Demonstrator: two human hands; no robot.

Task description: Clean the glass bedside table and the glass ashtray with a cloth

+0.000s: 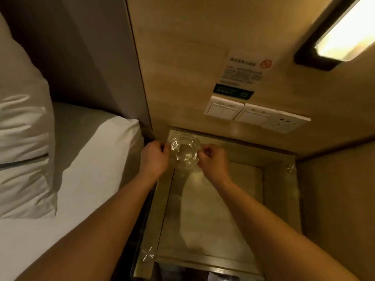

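Observation:
A clear round glass ashtray (184, 154) is at the far left corner of the glass bedside table (278, 179). My left hand (155, 158) grips its left rim and my right hand (213, 162) grips its right rim. I cannot tell whether the ashtray rests on the glass or hangs just above it. Through the table top a pale surface shows below. No cloth is in view.
A bed with a white sheet (85, 169) and pillow (22, 138) lies close on the left. A wooden wall panel behind the table carries light switches (223, 108), a socket (284, 123) and a notice (243, 72). A lit wall lamp (345, 35) is at the upper right.

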